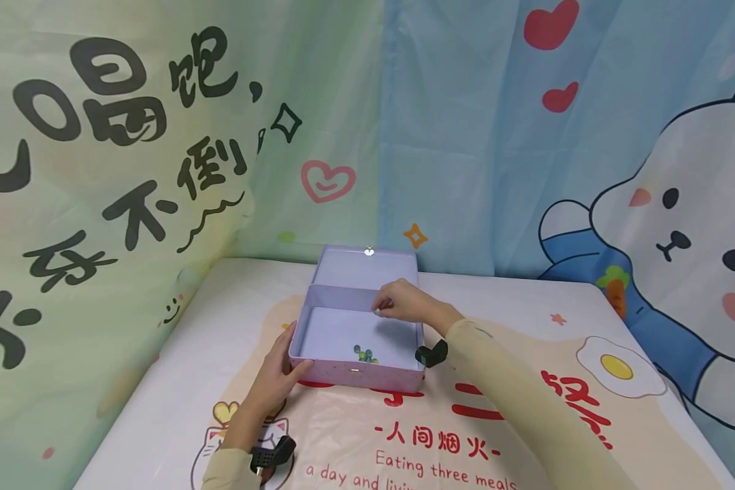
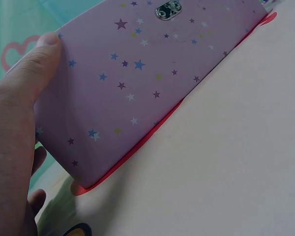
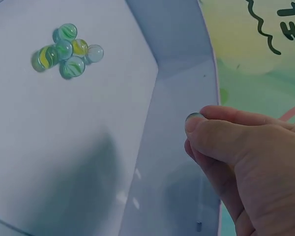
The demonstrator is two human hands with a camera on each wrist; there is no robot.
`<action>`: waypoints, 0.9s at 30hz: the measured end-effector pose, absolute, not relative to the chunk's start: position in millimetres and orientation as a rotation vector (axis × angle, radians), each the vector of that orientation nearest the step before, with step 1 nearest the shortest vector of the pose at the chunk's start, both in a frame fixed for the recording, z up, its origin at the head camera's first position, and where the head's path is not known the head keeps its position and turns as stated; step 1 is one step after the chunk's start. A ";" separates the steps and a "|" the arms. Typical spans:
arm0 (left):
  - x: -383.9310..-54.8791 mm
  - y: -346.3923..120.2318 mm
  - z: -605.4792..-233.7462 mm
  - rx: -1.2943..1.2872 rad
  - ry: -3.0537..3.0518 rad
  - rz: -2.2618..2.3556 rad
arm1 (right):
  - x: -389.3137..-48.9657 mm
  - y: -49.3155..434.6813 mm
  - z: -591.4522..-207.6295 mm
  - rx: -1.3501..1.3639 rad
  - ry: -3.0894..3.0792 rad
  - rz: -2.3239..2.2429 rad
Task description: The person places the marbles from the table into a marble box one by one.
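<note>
A purple tin box (image 1: 324, 371) printed with small stars sits on the table, its hinged lid (image 1: 364, 267) tipped back. My left hand (image 1: 280, 371) grips the box's front left corner, thumb against the front wall and fingers along the side. Over the box's back right part, my right hand (image 1: 409, 303) pinches a small glass marble (image 3: 194, 116) between thumb and fingertips; most of it is hidden by them. Several clear marbles (image 3: 71, 66) with green and yellow swirls lie clustered on the box floor, near the front wall.
A printed cloth (image 1: 441, 469) with red lettering and a fried egg picture covers the table. Behind it hangs a blue and green curtain (image 1: 447, 170) with cartoon drawings. A metal latch (image 2: 168, 10) is on the box's front wall.
</note>
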State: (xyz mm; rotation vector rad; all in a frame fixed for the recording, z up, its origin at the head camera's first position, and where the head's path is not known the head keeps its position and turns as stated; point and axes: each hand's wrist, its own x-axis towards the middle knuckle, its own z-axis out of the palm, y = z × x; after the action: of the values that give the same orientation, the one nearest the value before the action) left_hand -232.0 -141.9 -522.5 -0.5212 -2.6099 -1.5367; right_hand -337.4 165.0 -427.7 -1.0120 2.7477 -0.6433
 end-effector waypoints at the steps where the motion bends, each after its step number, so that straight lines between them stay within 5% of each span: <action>1: -232.5 -141.9 -522.9 -0.525 -2.608 -1.537 | -338.4 164.3 -429.3 -1.004 2.745 -0.648; 27: -233.7 -141.4 -522.8 -0.508 -2.596 -1.601 | -338.7 151.4 -456.7 -0.884 2.702 -0.445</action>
State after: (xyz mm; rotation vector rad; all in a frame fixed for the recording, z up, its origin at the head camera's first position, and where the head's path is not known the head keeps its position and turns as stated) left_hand -233.7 -141.4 -522.8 -0.5085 -2.5961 -1.6013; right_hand -338.7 151.4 -456.7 -0.8842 2.7024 -0.4453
